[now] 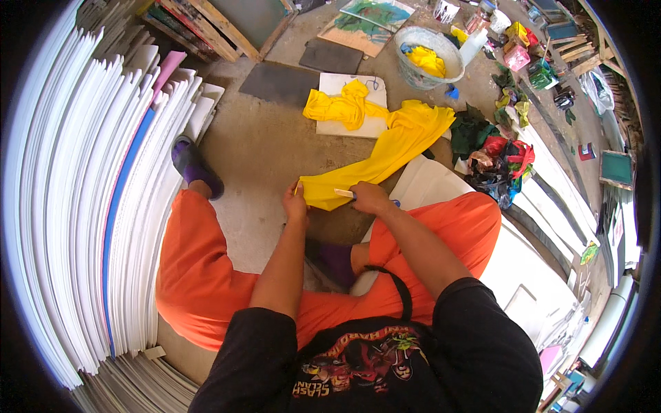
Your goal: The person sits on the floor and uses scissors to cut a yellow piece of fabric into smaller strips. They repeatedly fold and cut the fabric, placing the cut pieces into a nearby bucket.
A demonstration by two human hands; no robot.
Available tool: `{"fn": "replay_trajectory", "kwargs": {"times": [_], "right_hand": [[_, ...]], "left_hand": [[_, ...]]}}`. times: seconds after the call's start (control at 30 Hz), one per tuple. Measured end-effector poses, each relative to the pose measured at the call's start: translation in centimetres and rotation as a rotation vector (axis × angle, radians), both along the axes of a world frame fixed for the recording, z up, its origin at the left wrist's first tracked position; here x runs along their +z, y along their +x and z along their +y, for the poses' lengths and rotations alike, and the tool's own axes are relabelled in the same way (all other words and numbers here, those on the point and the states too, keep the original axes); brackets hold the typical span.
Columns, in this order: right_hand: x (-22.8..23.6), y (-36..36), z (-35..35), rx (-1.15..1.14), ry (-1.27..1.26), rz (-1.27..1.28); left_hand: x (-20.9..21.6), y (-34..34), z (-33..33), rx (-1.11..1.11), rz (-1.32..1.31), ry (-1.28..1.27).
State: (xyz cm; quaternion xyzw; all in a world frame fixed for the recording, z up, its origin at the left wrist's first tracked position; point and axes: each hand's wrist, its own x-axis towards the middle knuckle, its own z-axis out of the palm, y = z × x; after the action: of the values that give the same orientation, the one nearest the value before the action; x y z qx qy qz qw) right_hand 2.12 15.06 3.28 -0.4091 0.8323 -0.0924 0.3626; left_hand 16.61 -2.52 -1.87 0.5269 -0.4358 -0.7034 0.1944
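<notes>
A long yellow cloth stretches from my hands out across the concrete floor. My left hand pinches its near left corner. My right hand presses on the cloth's near edge and holds a small pale flat stick. Both forearms come up over my orange trousers. A second yellow cloth lies crumpled on a white board further away.
A tall stack of white boards fills the left side. A round basin holds more yellow cloth. Dark and coloured rags lie at right, with paint pots and frames beyond. A purple sandal is on my left foot.
</notes>
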Motion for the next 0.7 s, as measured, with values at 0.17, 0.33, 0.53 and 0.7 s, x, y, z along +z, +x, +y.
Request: {"fn": "replay_trajectory", "kwargs": {"times": [0.17, 0.33, 0.53, 0.7], "right_hand": [[1.8, -1.8, 0.3, -0.284, -0.054, 0.082], [1.1, -4.0, 2.0, -0.331, 0.057, 0.135], [1.6, -3.3, 1.1, -0.349, -0.066, 0.214], [2.4, -3.4, 0.4, -0.437, -0.261, 0.245]], "left_hand": [[-1.7, 0.9, -1.4, -0.124, -0.116, 0.044], [4.0, 0.2, -1.7, -0.511, -0.657, -0.034], [0.9, 0.6, -4.3, -0.142, -0.256, -0.2], [1.7, -1.1, -4.4, 0.049, 0.044, -0.099]]}}
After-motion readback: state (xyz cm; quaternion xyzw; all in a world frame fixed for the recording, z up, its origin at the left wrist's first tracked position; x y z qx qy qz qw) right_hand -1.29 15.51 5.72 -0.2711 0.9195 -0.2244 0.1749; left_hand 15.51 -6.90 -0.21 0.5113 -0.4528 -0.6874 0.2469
